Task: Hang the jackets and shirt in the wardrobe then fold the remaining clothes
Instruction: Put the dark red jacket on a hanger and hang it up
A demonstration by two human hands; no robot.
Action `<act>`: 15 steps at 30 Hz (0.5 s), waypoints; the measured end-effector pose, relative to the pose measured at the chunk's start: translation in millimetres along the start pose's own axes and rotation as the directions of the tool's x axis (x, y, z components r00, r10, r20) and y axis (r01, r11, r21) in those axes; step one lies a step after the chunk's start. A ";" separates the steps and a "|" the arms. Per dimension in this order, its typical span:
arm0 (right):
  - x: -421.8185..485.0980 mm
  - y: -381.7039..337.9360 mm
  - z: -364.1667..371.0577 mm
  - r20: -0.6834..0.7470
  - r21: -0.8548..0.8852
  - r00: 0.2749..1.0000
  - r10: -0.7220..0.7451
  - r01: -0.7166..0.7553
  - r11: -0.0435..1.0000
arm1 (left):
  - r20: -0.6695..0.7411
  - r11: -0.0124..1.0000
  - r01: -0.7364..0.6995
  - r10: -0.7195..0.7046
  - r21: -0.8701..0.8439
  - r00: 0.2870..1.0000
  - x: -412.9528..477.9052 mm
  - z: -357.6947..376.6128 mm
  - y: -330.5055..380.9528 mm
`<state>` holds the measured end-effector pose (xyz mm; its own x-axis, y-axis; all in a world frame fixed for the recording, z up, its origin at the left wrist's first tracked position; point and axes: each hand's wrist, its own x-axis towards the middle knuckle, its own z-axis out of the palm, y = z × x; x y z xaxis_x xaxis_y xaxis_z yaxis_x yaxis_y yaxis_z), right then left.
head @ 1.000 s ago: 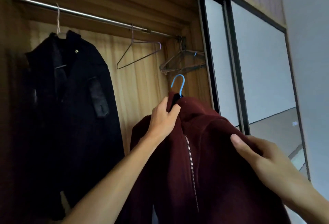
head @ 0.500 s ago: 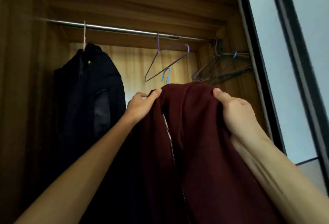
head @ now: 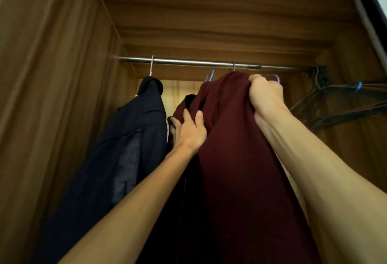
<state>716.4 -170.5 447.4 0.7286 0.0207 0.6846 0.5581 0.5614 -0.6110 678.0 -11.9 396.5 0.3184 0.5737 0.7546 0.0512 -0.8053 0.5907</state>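
A dark red zip jacket (head: 236, 159) on a blue hanger (head: 209, 75) is raised close under the metal wardrobe rail (head: 188, 62); the blue hook sits just below the rail. My right hand (head: 265, 93) grips the jacket's upper right shoulder. My left hand (head: 189, 130) holds the left shoulder fabric lower down, fingers curled into the cloth. A black jacket (head: 127, 138) hangs on a pale hanger (head: 151, 65) at the rail's left end.
An empty purple wire hanger (head: 274, 77) hangs behind my right hand. Several empty hangers (head: 335, 104) bunch at the rail's right end. Wooden wardrobe walls (head: 52, 96) close in on the left and above; a sliding door frame (head: 368, 22) stands at the right.
Both hands lifted the red jacket up and into the wardrobe toward the rail. My left hand slid from the collar down to the left shoulder. The view tilted upward.
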 end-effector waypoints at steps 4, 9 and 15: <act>24.3 -16.1 29.8 0.001 -0.014 0.998 -0.061 0.061 0.998 | -0.080 0.974 -0.203 0.195 -0.100 0.977 15.5 -11.2 11.3; 46.8 -31.6 58.9 -0.014 -0.040 0.989 -0.145 0.144 0.989 | -0.005 0.800 -0.232 0.276 -0.554 0.961 37.7 -43.4 24.1; 50.1 -31.6 99.1 0.054 -0.167 0.983 -0.175 0.182 0.969 | 0.009 0.906 -0.336 0.350 -0.257 0.937 47.8 -54.5 13.3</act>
<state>695.9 -105.3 540.4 0.5970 -0.0337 0.8016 0.7398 0.4096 -0.5338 642.3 12.9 456.0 0.3248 0.2544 0.9109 -0.3036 -0.8841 0.3552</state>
